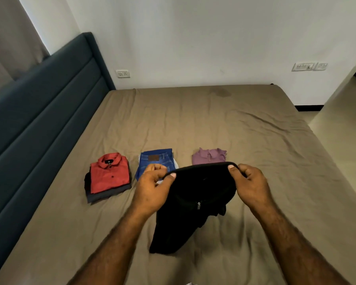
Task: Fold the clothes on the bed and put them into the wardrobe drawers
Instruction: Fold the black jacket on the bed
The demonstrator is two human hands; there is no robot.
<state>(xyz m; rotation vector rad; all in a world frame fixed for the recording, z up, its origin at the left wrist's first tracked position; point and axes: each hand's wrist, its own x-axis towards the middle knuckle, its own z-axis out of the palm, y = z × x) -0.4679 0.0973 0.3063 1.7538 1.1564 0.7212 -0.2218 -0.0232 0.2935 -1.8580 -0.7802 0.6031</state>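
- Left hand (152,187) and right hand (252,185) each pinch the waistband of the black trousers (193,204), stretching it taut, likely to square the fold.
- Trousers hang onto the bed (214,120), just before the folded blue jeans (155,163); red shirt (109,173) left, purple shirt (209,157) right.

Trousers (185,210) before jeans (155,163) on bed (234,124)
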